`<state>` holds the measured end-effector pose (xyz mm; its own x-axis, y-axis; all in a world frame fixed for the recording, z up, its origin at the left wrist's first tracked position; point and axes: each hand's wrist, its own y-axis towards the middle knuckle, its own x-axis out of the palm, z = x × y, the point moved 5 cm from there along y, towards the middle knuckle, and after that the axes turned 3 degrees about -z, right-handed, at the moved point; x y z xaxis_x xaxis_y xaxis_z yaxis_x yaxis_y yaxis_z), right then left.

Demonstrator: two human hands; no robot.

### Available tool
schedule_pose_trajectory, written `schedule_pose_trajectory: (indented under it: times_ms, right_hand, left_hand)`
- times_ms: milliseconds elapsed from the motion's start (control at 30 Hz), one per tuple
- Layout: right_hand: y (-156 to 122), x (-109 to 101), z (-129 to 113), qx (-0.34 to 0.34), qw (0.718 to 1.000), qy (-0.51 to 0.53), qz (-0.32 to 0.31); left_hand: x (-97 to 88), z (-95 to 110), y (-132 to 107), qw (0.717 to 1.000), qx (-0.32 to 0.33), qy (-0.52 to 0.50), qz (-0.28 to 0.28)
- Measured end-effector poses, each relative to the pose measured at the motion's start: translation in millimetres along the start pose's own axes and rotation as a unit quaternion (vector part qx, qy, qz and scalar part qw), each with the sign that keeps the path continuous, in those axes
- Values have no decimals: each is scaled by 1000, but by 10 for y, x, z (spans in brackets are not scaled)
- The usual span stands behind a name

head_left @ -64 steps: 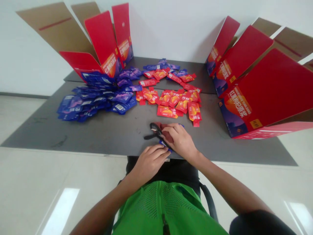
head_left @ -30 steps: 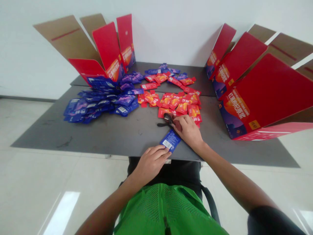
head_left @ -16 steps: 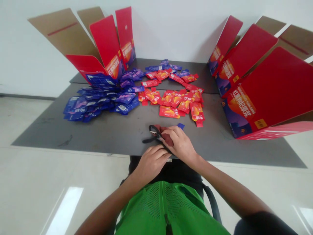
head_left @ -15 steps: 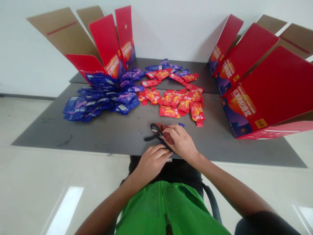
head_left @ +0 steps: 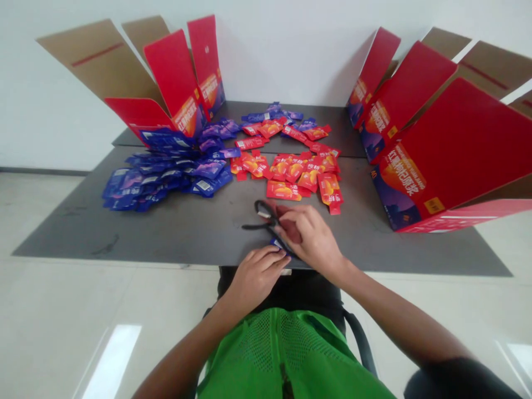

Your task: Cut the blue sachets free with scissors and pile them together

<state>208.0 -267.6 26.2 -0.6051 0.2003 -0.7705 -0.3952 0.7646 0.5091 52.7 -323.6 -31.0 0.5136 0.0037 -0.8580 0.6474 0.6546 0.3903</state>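
Observation:
At the table's front edge, my left hand (head_left: 261, 272) has its fingers together, pressed on a blue sachet (head_left: 276, 243) that shows only in part beyond them. My right hand (head_left: 311, 235) is curled round a pair of black-handled scissors (head_left: 272, 223). The handle loops point away to the left, and the other end runs down to the right beside the blue sachet, partly hidden by my fingers. Beyond my hands lie red sachets (head_left: 284, 190) in a loose group. To their left is a heap of blue sachets (head_left: 166, 172).
An open red carton (head_left: 168, 83) stands at the back left of the grey table (head_left: 199, 233). Several open red cartons (head_left: 440, 155) line the right side, flaps raised. A white wall (head_left: 286, 55) rises behind the table.
My right hand and the scissors have shifted slightly, uncovering more of the blue sachet by my left fingertips. My left hand has hardly moved. The whole view has shifted a little.

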Motion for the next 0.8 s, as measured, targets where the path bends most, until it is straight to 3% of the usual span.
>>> schedule_pose_trajectory:
  times_ms: [100, 200, 333, 433, 567, 800]
  right_hand:
    - [-114, 254, -19, -10, 998, 3, -66]
    - [-13, 260, 350, 19, 997, -58, -42]
    - [194, -46, 795, 32, 989, -146, -12]
    - [139, -411, 819, 62, 985, -140, 84]
    - [-201, -720, 687, 111, 971, -92, 193]
    - [-844, -803, 776, 195, 949, -61, 238]
  left_hand:
    - [12, -7, -2, 1000, -4, -1, -5]
    - [27, -17, -15, 1000, 2, -4, -5]
    - [-2, -15, 10, 1000, -2, 8, -28]
    - [-37, 32, 74, 998, -5, 18, -55]
    - [-5, 93, 148, 996, -6, 64, -57]
    - [80, 93, 85, 992, -1, 113, -49]
